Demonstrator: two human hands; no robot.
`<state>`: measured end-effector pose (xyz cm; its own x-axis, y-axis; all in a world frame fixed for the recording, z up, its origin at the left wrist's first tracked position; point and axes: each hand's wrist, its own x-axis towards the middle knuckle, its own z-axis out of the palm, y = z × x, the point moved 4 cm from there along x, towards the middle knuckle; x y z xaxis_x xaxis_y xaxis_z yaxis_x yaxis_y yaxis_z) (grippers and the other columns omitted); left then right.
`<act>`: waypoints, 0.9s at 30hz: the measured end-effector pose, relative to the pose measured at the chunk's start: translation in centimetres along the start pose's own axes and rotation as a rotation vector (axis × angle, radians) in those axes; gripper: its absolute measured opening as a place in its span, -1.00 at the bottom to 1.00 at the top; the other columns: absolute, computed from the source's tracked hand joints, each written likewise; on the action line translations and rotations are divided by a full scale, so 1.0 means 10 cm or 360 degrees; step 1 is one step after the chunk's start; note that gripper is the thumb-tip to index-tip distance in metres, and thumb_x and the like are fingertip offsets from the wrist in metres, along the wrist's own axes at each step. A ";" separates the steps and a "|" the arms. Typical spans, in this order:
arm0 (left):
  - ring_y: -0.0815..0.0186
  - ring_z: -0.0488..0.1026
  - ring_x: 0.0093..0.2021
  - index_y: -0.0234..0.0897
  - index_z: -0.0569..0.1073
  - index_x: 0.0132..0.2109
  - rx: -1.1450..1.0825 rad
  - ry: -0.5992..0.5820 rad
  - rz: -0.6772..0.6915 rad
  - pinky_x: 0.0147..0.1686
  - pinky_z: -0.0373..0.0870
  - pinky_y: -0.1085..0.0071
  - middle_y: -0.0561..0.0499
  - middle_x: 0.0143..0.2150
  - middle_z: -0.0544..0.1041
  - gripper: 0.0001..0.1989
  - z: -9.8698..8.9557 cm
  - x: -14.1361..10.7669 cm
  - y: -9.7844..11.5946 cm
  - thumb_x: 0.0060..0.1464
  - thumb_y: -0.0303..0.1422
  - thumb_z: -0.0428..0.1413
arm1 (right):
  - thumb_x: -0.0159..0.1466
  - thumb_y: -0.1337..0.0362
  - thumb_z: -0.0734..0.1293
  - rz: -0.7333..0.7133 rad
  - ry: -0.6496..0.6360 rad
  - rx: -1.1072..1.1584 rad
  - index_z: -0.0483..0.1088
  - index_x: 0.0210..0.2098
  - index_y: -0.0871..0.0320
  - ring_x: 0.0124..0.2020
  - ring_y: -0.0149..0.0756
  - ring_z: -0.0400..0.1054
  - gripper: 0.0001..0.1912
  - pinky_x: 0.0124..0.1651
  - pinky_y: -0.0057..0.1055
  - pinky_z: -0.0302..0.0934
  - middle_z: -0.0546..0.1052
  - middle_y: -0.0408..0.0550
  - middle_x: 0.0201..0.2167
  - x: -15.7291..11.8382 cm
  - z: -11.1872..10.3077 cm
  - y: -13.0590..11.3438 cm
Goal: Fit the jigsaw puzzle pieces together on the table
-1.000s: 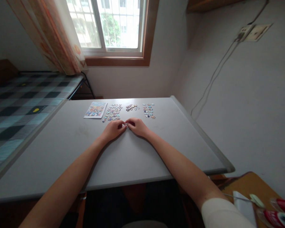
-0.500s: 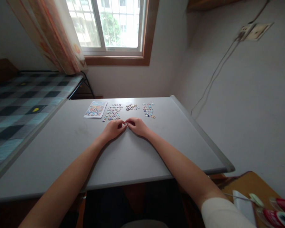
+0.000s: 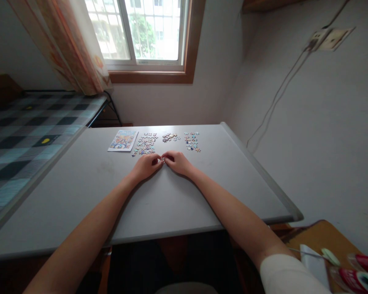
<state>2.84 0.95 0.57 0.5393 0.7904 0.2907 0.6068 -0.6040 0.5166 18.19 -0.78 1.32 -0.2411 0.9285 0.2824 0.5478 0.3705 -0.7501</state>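
My left hand (image 3: 146, 165) and my right hand (image 3: 177, 162) meet fingertip to fingertip over the grey-white table. Both are closed in a pinch on small puzzle pieces (image 3: 163, 159), mostly covered by the fingers. Just beyond my left hand lie rows of loose puzzle pieces (image 3: 147, 143). A heaped cluster of pieces (image 3: 171, 137) is behind the fingertips, and another group of spread pieces (image 3: 191, 141) lies behind my right hand. To the left of the rows, a printed picture sheet (image 3: 123, 141) rests flat.
The table (image 3: 171, 204) has a raised right edge along the wall. A bed with a checked cover (image 3: 33, 130) stands at the left. At the lower right, a brown stool (image 3: 334, 232) holds a white object and red-labelled bottles (image 3: 355, 279). A cable hangs from the wall socket (image 3: 331, 39).
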 end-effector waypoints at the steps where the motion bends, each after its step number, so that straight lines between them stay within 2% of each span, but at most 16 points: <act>1: 0.42 0.27 -0.51 -0.31 0.53 -0.27 -0.0001 0.0000 0.0000 -0.46 0.14 0.49 0.06 -0.52 0.42 -0.74 0.00 0.00 0.00 0.14 -0.23 0.05 | 0.20 0.41 0.24 -0.0002 0.0000 -0.0001 0.52 -0.25 0.23 -0.35 -0.43 0.34 -0.77 -0.19 -0.47 0.20 0.57 -0.06 -0.35 0.00 0.00 0.00; 27: 0.41 0.28 -0.51 -0.31 0.52 -0.31 0.0018 0.0005 -0.0013 -0.47 0.14 0.50 0.06 -0.52 0.43 -0.74 0.00 0.01 0.01 0.13 -0.22 0.05 | 0.21 0.40 0.24 -0.0005 -0.0007 0.0001 0.52 -0.24 0.22 -0.36 -0.43 0.34 -0.77 -0.20 -0.47 0.20 0.57 -0.07 -0.35 0.00 0.00 0.01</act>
<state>2.90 0.97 0.63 0.5324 0.7956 0.2891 0.6176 -0.5987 0.5100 18.20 -0.74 1.24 -0.2462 0.9272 0.2823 0.5467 0.3733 -0.7495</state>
